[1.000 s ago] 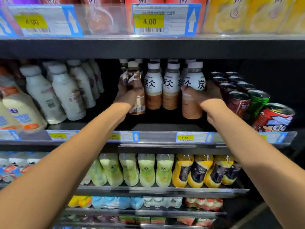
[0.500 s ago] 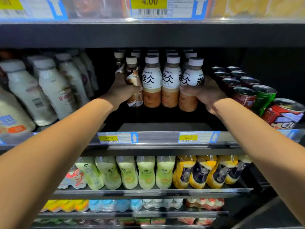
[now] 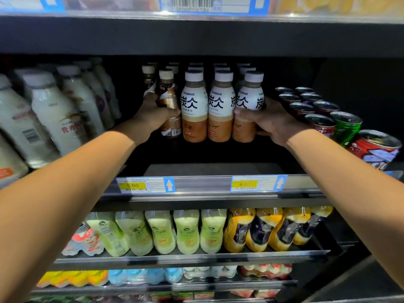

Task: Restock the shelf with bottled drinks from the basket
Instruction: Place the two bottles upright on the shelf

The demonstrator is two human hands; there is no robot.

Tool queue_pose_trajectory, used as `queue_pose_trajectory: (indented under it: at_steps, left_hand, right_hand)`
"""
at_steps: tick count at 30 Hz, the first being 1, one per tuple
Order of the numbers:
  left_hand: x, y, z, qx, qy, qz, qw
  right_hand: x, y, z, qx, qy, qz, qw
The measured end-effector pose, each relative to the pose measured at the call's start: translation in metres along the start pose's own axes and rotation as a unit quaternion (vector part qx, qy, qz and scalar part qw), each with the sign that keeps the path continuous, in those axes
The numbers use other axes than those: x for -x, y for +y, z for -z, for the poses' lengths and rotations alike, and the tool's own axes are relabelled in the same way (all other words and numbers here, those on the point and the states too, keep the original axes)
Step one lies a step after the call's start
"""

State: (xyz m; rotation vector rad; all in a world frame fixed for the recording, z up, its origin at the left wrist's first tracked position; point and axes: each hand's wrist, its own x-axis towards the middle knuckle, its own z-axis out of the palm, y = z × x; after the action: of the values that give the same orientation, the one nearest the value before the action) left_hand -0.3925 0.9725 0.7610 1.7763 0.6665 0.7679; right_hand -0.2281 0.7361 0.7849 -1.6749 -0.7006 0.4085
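Note:
Both my arms reach into the middle shelf (image 3: 209,169). My left hand (image 3: 153,115) is wrapped around a slim brown coffee bottle (image 3: 169,103) with a tan cap, at the left end of a front row. My right hand (image 3: 271,121) grips the rightmost white-labelled latte bottle (image 3: 249,99) from its right side. Two more latte bottles (image 3: 194,106) stand upright between my hands, touching each other. More of the same bottles stand in rows behind them. The basket is not in view.
Big white milk-drink bottles (image 3: 56,110) fill the shelf to the left. Dark, green and red cans (image 3: 345,127) stand to the right. Price tags (image 3: 145,185) line the shelf edge. Green and yellow bottles (image 3: 188,232) fill the shelf below.
Both hands and the front row of bottles sit slightly closer together; the camera has tilted down a little and moved nearer. My grips on the two end bottles are unchanged.

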Motion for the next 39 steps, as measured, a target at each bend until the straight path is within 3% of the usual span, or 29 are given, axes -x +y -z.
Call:
queue_pose_trajectory:
  at_steps: [19,25,27,31,34,39]
  left_hand:
    - [0.011,0.009,-0.01,0.063,0.018,0.04,0.997]
    - [0.013,0.009,-0.006,0.013,0.008,0.037,0.999]
    - [0.025,0.013,-0.003,-0.069,0.03,0.026,0.997]
    - [0.07,0.033,-0.005,-0.203,0.083,-0.038,0.975]
    - [0.122,0.068,-0.019,-0.276,-0.038,-0.085,0.957]
    - [0.197,0.117,-0.052,-0.433,-0.131,-0.23,0.862]
  right_hand:
    - [-0.006,0.008,-0.001,0.022,0.027,0.004,0.999]
    - [0.008,0.003,0.005,0.077,0.017,-0.007,0.997]
    - [0.018,-0.001,0.012,0.207,0.047,0.003,0.977]
    - [0.05,-0.015,0.019,0.463,0.052,0.03,0.884]
    - [0.098,-0.028,0.027,0.533,0.048,0.072,0.842]
    - [0.183,-0.048,0.04,0.623,0.06,0.099,0.774]
